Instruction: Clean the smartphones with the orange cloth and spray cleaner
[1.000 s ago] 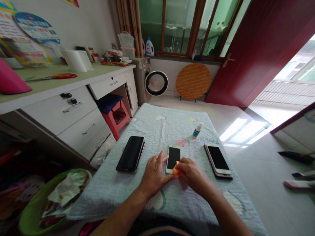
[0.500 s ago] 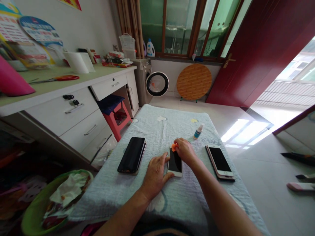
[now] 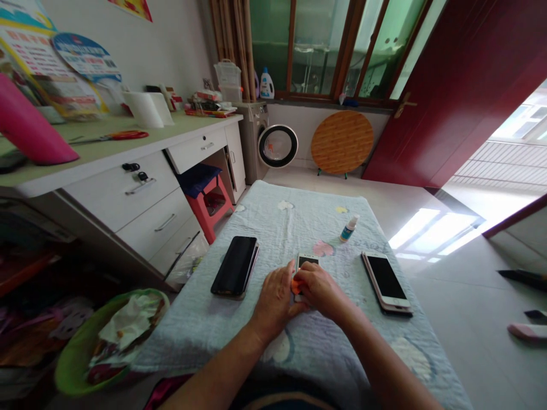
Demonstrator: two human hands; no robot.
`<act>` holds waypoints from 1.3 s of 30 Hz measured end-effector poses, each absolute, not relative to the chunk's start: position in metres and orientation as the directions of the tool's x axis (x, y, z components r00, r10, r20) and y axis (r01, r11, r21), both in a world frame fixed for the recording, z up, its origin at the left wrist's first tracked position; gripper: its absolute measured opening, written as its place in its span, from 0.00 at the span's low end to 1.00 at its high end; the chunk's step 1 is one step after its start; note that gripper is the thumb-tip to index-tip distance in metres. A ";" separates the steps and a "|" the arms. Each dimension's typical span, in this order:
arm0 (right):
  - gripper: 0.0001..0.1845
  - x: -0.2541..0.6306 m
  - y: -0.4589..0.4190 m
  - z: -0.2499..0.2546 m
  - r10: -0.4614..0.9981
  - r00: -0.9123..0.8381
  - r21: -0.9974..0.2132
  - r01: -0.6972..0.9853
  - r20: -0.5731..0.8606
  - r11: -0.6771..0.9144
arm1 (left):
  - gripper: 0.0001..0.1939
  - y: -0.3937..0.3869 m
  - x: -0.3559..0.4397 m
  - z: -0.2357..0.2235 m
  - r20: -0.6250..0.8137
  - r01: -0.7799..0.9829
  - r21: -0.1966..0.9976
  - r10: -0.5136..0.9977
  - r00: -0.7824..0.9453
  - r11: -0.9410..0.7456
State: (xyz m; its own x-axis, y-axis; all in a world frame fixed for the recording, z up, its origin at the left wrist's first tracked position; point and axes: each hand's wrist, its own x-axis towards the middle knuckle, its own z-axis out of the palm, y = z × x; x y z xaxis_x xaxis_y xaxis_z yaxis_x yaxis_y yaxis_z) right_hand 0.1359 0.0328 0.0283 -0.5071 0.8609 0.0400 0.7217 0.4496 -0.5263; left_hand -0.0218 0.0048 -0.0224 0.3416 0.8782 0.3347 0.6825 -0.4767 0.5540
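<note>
A white smartphone (image 3: 308,259) with a dark screen lies face up on the cloth, mostly covered by both hands. My left hand (image 3: 274,293) steadies it, with the fingers along its left edge and the thumb near its lower end. Over the lower half of the screen, my right hand (image 3: 318,289) pinches a small orange cloth (image 3: 296,286) and presses it against the phone. Left of the hands lies a stack of phones with a black one (image 3: 236,266) on top. To the right rests another stack, topped by a white phone (image 3: 387,279). A small spray bottle (image 3: 349,228) stands behind the hands.
A pale blue patterned cloth (image 3: 273,222) covers the low table. To the left stand a white desk (image 3: 123,196), a red stool (image 3: 209,202) and a green waste basket (image 3: 70,364). A washing machine (image 3: 253,136) with its door open is farther back.
My right hand has slid the orange cloth from the phone's upper end down towards its lower left, close to my left hand. The view has shifted slightly.
</note>
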 end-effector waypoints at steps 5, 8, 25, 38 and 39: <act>0.11 0.141 0.019 0.038 0.836 -0.549 -0.594 0.674 -0.005 0.439 | 0.49 0.006 -0.022 -0.017 0.289 0.667 0.570 0.877 0.383 -0.479; 0.11 0.142 0.015 0.040 0.824 -0.566 -0.616 0.651 -0.005 0.444 | 0.48 0.006 -0.022 -0.016 0.284 0.652 0.567 0.863 0.419 -0.503; 0.12 0.178 0.094 0.018 0.939 -0.336 -0.467 0.820 0.077 0.331 | 0.49 0.005 -0.024 -0.015 0.314 0.630 0.583 0.858 0.407 -0.512; 0.10 0.155 0.033 0.025 0.881 -0.471 -0.579 0.707 0.041 0.405 | 0.48 0.004 -0.023 -0.020 0.327 0.655 0.560 0.862 0.388 -0.507; 0.10 0.156 0.026 0.027 0.875 -0.484 -0.591 0.697 0.030 0.406 | 0.47 0.004 -0.023 -0.020 0.336 0.651 0.559 0.858 0.388 -0.514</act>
